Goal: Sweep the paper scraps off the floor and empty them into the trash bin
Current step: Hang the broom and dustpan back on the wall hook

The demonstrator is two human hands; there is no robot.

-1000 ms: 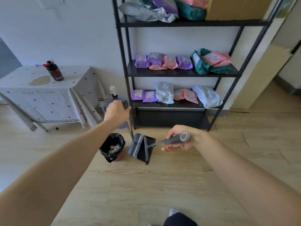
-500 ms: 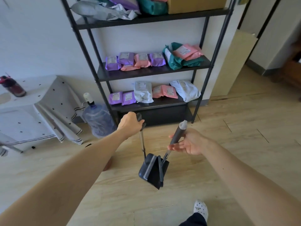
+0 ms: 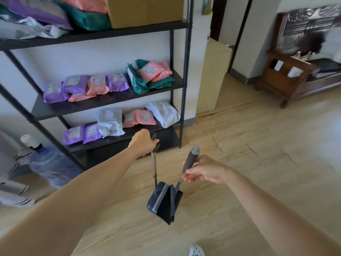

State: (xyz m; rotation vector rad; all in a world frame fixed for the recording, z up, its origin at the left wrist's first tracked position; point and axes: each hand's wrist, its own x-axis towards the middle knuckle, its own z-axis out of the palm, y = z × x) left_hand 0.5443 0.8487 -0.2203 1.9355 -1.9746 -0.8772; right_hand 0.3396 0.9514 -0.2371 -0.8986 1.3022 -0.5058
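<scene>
My left hand (image 3: 143, 144) grips the top of a long-handled dark dustpan (image 3: 159, 202), which hangs just above the wooden floor in front of me. My right hand (image 3: 204, 171) holds the grey handle of a small broom (image 3: 190, 161); its head rests inside the dustpan's mouth. The pan shows a white comb edge. No trash bin and no paper scraps are in view now.
A black metal shelf rack (image 3: 185, 85) with pink, purple, teal and white parcels stands ahead on the left. A blue water jug (image 3: 51, 166) sits beside it. A cloth-covered table's edge (image 3: 11, 185) is at far left. A dark wooden bench (image 3: 295, 78) stands at right.
The view has swung right, so the trash bin and table slid out of frame. Both hands carried the dustpan and broom away from the bin; the broom handle tipped from level to upright.
</scene>
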